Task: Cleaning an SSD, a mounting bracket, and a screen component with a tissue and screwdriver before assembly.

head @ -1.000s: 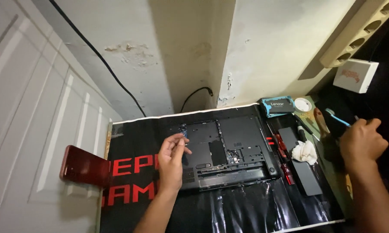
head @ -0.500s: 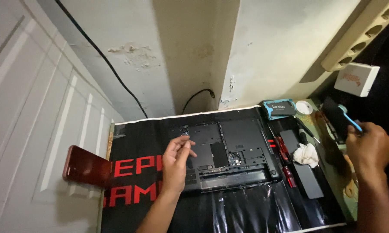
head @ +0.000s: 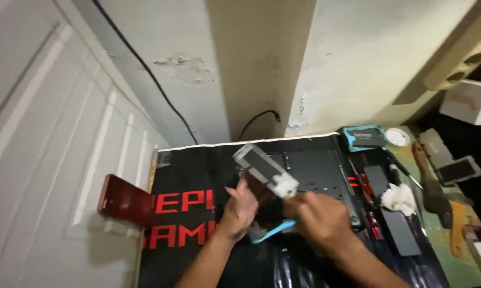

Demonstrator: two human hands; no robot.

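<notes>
Two hands meet over the black laptop base (head: pixel 315 170): the left hand (head: pixel 240 205) pinches a flat grey panel (head: pixel 265 169), slanting up-left to down-right, while the right hand (head: pixel 320 218) grips a blue brush (head: pixel 272 232) just beneath.

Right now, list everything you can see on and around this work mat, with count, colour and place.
Mat: one, black with red letters, under everything.
Opened laptop base: one, black, mid mat.
Flat module: one, grey-white, lifted above the laptop.
Slim tool: one, blue, at the right hand.
Red object: one, off the mat's left edge.
Small case: one, blue-rimmed, top right.
Crumpled tissue: one, white, right of the laptop.
Brush: one, brown, far right.
Cable: one, black, on the wall.
Left hand: holds the module.
Right hand: holds the blue tool.
</notes>
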